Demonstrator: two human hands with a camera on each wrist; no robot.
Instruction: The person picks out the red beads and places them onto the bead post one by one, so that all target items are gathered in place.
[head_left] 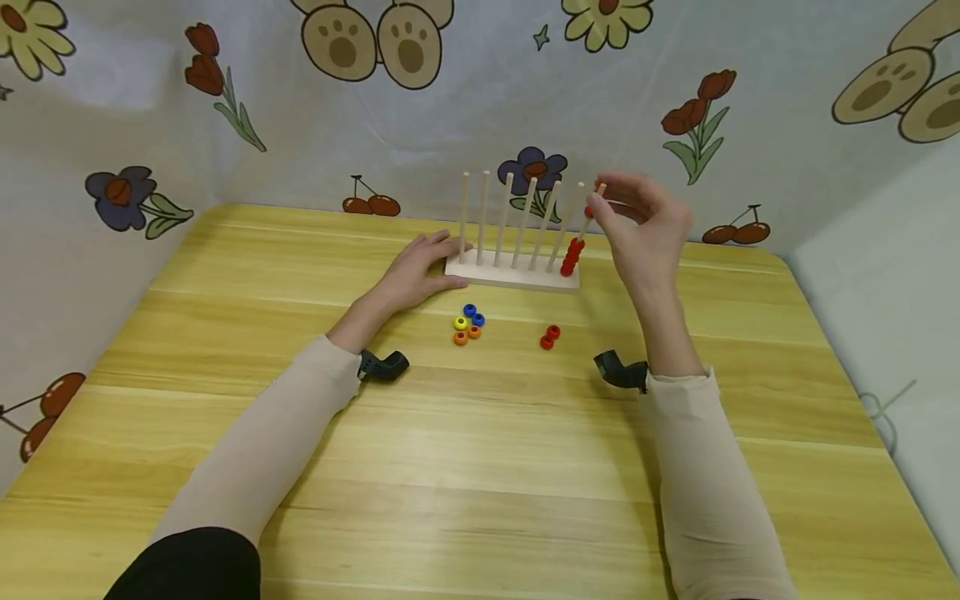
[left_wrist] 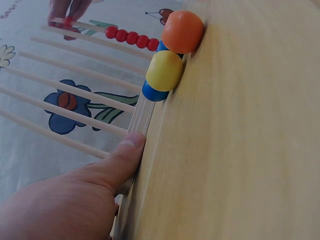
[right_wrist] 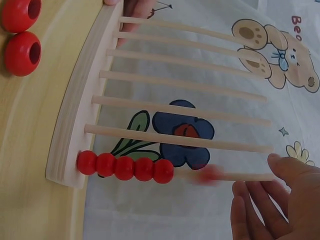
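A pale wooden bead rack [head_left: 517, 276] with several upright rods stands at the back of the table. My left hand [head_left: 417, 271] holds its left end, thumb along the front edge and fingers behind. Several red beads [right_wrist: 125, 168] are stacked low on the rightmost rod. Above them a single red bead [right_wrist: 209, 174], blurred, is on the same rod, apart from the stack. My right hand [head_left: 643, 223] is at the top of that rod; in the right wrist view its thumb and fingers are spread around the tip, apart from the blurred bead.
Two red beads [head_left: 550, 337] lie in front of the rack's right end. Left of them is a small group of blue, yellow [head_left: 461, 323] and orange beads [head_left: 474, 332]. A patterned cloth [head_left: 450, 125] hangs behind the wooden table [head_left: 480, 467].
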